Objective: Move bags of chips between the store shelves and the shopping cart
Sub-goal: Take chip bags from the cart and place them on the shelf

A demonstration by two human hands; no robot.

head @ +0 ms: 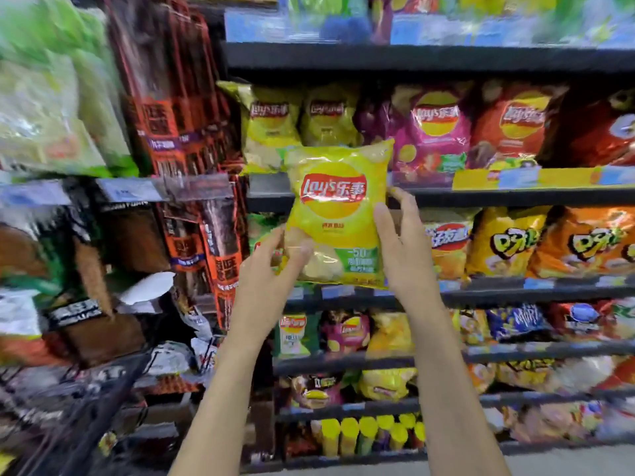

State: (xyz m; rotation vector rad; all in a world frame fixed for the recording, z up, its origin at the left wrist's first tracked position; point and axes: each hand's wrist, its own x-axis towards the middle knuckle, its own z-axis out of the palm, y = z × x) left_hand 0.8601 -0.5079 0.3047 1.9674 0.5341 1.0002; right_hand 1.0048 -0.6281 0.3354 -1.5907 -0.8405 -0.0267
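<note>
A glossy yellow foil bag of Lay's chips (338, 214) is hanging upright in the air before the black store shelves (481, 197), level with the matching yellow bags (271, 128). The left hand (264, 280) is pinching its lower left corner; the right hand (402, 249) is gripping its right edge. Whether it is leaving or joining the shelf cannot be told; the dark wire shopping cart (103, 407) is waiting at lower left, so the next move is likely calling for a carry down to it or a push into the row.

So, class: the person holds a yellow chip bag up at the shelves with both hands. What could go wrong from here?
1. The left hand and right hand hold the yellow bag only near its lower edges; it might slip or tip.
2. Pushed onto the shelf, it could knock the yellow bags behind it.
</note>
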